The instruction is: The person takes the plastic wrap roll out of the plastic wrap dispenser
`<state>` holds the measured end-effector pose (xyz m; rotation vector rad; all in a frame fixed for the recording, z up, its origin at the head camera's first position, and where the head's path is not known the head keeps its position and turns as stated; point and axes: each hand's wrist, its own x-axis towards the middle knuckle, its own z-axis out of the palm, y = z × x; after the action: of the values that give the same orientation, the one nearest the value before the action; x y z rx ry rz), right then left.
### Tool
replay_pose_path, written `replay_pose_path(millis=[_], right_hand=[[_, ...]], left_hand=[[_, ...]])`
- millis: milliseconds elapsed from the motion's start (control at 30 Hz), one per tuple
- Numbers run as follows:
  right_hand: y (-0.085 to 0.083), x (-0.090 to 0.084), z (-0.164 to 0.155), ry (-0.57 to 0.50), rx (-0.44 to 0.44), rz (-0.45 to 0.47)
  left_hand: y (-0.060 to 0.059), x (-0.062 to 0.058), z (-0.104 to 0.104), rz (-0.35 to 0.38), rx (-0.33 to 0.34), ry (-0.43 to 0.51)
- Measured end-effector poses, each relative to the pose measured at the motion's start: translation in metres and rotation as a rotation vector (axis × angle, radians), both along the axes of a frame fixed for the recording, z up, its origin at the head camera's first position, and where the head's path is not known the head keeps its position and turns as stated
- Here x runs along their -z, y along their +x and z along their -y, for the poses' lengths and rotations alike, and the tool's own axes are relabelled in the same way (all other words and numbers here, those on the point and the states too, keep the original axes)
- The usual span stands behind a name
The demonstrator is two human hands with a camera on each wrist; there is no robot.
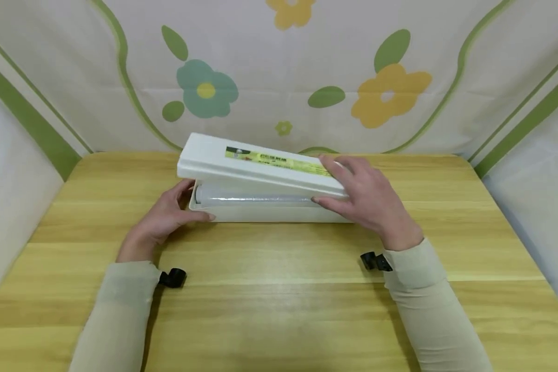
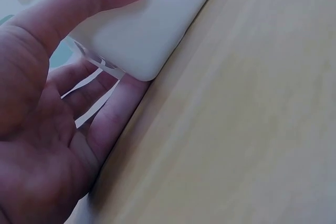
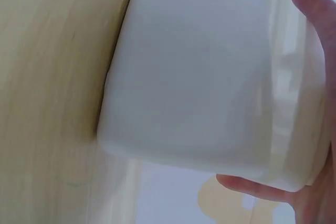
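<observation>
Left to right. Your left hand (image 1: 160, 219) cups the left end of the white dispenser box (image 1: 265, 213), thumb along its front wall and fingers curled round the end; in the left wrist view the thumb lies on the box's rounded corner (image 2: 134, 40) with the fingers beneath it. This grip pins the base to the bench (image 1: 279, 289) so it cannot slide or tip while the top is handled. The box sits mid-bench, toward the back edge, lengthwise across your view. Its lid (image 1: 256, 163) stands tilted, raised at the left end and low at the right, leaving a wedge-shaped gap. Through that gap the roll of clear film (image 1: 256, 197) shows, lying along the trough. Your right hand (image 1: 367, 199) holds the lid's right end, fingers spread over the top near the yellow-green label (image 1: 279, 160) and thumb at the front edge, controlling the lid's angle. Behind, a flower-print cloth (image 1: 381, 67) backs the bench.
</observation>
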<state>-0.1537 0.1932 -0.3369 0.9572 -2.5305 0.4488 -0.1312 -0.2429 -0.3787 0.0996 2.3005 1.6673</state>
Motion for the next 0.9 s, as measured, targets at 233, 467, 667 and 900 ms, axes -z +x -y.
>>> replay_pose_path(millis=[233,467,667,900], right_hand=[[0.0009,-0.0015,0.0029,0.126,0.056,0.057],[0.0034,-0.0023,-0.0036,0.149,0.044,0.012],[0.0021,-0.0035,-0.0046,0.135,0.037,0.017],[-0.0004,-0.0037,-0.0026,0.138,0.031,0.066]], left_hand=[[0.0031,0.0073,-0.0034,-0.026,-0.006,0.014],[-0.0004,0.0042,-0.0074,-0.024,0.004,0.026],[-0.0005,0.0019,-0.0051,-0.008,0.003,0.002],[0.0012,0.004,-0.002,-0.024,-0.007,-0.006]])
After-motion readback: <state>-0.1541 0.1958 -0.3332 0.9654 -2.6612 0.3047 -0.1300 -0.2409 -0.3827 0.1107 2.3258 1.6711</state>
